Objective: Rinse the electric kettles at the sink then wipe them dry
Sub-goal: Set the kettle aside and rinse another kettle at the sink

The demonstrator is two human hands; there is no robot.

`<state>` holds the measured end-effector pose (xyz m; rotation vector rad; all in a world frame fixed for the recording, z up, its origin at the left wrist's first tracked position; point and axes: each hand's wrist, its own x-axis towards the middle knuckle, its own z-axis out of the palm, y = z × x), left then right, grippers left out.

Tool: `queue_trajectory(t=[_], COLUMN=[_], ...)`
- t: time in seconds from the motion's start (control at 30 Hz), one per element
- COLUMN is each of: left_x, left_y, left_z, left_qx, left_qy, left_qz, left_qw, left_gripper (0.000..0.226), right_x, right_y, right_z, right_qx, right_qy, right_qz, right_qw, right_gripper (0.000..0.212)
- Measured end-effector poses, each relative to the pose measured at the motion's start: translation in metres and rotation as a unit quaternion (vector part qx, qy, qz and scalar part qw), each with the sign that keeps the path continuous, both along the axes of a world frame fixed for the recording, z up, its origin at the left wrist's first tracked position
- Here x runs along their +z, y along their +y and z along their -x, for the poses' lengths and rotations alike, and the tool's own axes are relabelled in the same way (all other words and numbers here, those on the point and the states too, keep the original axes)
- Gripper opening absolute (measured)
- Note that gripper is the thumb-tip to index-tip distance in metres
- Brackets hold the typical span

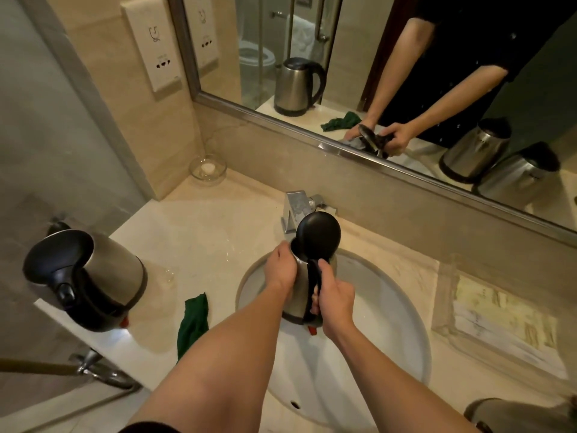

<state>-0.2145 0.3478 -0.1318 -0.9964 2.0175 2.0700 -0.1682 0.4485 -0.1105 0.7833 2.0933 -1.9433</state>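
Over the white sink basin (390, 323) I hold a steel electric kettle (301, 295) with its black lid flipped open toward the chrome faucet (296, 207). My right hand (335, 300) grips the kettle's black handle. My left hand (281, 267) wraps the kettle's body near the spout. No water is seen running. A second steel kettle (103, 276), lid shut, stands on the counter at the left. A dark green cloth (192, 323) lies crumpled on the counter between that kettle and the basin.
A glass soap dish (207, 168) sits in the back left corner. The mirror (359, 42) reflects more kettles. A tray (499, 320) lies on the right of the counter, and another kettle's edge (512, 414) shows bottom right. Water droplets wet the counter (187, 232).
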Motion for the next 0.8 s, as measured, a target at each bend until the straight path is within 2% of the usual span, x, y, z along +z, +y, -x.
queue_trajectory(t=[0.33,0.5,0.8], left_x=[0.006,0.009,0.008], left_y=[0.000,-0.004,-0.004], left_z=[-0.003,-0.004,-0.007], left_qx=[0.000,0.000,-0.007], left_qy=[-0.015,-0.028,-0.016], left_qz=[-0.013,-0.024,-0.023], left_qw=[1.000,0.999,1.000], left_gripper=[0.036,0.048,0.036], right_x=[0.000,-0.001,0.000], right_y=[-0.003,-0.007,-0.006], right_z=[-0.001,0.000,-0.002], right_qx=[-0.003,-0.001,-0.001], right_qy=[-0.001,-0.003,-0.002], right_qz=[-0.017,-0.021,-0.017], right_qw=[1.000,1.000,1.000], right_gripper=[0.052,0.053,0.054])
